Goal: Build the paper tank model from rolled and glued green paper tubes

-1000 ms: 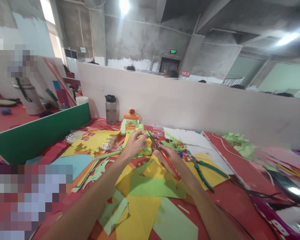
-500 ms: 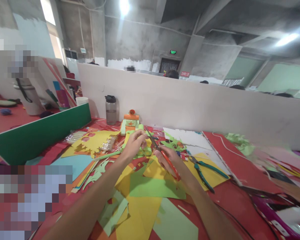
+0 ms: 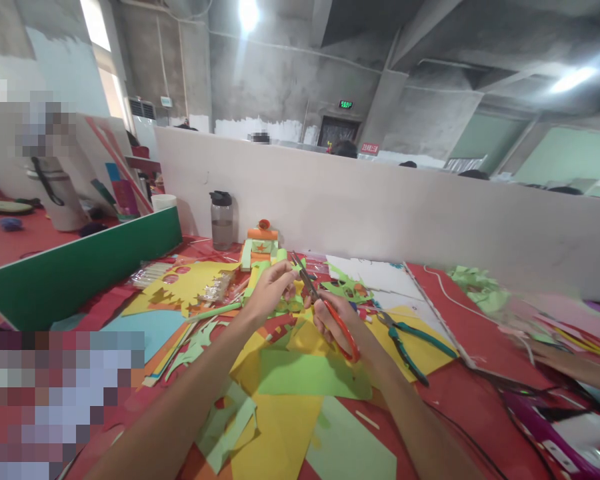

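Note:
My right hand (image 3: pixel 334 319) is closed round a pair of scissors (image 3: pixel 347 337) with red handles, its dark blades pointing up and away to the left. The two blades show slightly apart. Just left of the blades, my left hand (image 3: pixel 275 287) has its fingers pinched together; what they hold, if anything, is too small to make out. Beneath the hands lie yellow paper (image 3: pixel 275 433) and a green paper sheet (image 3: pixel 310 375). Behind my left hand stands a green and orange paper model (image 3: pixel 261 247) with a star on its front.
Pliers (image 3: pixel 410 340) with teal handles lie right of my right hand. A water bottle (image 3: pixel 222 223) stands by the white partition (image 3: pixel 370 207). Left is a green board (image 3: pixel 90 267); cut yellow paper (image 3: pixel 200 277) lies near it. Another person's arm (image 3: pixel 575 367) reaches in at right.
The scissors' blades have parted a little and their tips have risen slightly. My left hand has barely moved. At the right, the other person's arm has shifted.

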A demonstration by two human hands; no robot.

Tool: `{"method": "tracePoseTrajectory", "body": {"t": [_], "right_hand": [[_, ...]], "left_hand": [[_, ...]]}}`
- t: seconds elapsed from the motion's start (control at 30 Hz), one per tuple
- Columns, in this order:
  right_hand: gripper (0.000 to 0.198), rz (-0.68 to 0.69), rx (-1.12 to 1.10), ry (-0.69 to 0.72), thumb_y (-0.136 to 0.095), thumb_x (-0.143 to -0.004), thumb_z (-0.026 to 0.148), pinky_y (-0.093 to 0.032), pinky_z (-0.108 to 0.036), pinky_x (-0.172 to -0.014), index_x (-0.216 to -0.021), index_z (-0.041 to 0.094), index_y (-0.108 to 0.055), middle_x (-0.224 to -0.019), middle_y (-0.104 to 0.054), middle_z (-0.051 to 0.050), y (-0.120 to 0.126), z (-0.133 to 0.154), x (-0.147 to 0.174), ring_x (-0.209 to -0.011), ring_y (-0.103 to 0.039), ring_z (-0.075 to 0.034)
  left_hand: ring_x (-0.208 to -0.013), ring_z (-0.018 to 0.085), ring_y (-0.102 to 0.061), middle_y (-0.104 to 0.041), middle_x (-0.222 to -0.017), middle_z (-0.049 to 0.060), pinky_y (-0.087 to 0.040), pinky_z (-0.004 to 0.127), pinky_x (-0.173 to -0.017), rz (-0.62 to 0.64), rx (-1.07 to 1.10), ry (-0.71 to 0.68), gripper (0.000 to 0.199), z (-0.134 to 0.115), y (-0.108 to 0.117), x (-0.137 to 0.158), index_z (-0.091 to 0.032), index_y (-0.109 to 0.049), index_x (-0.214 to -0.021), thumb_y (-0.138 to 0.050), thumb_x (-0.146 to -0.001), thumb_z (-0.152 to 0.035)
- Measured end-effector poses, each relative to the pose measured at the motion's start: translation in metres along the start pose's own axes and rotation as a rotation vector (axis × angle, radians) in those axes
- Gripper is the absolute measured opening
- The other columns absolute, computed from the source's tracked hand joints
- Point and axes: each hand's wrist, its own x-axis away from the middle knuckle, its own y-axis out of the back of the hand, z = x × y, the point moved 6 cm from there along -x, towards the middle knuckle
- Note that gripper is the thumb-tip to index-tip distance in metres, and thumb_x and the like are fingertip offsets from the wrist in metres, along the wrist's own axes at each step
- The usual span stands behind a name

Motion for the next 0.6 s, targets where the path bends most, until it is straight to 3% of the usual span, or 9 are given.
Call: {"method": "tracePoseTrajectory", "body": {"t": [0.3,0.6], "right_hand": [[0.061,0.025,-0.015,0.053,-0.041,-0.087,0.076,-0.035,-0.023,-0.044,-0.102,0.019,-0.056,-0.059,-0.047,0.004,-0.0026,0.0078,0.0025,-0.043,-0.042,-0.009],[0.055,-0.011,-0.016,0.013,-0.046,-0.088,0.073,-0.036,-0.022,-0.042,-0.097,0.020,-0.057,-0.058,-0.046,0.005,-0.0016,0.0058,0.0023,-0.043,-0.042,-0.009]], "left_hand": [[-0.051,0.008,-0.042,-0.049,-0.055,-0.005,-0.035,0.022,-0.056,0.015,-0.027,0.019,0.026,-0.0038,-0.0034,0.0022,-0.019,-0.048,-0.072,-0.057,-0.088,-0.036],[-0.049,0.008,-0.043,-0.050,-0.053,-0.006,-0.034,0.022,-0.055,0.016,-0.032,0.031,0.025,-0.0033,-0.0042,0.0021,-0.019,-0.047,-0.071,-0.057,-0.086,-0.036]]}}
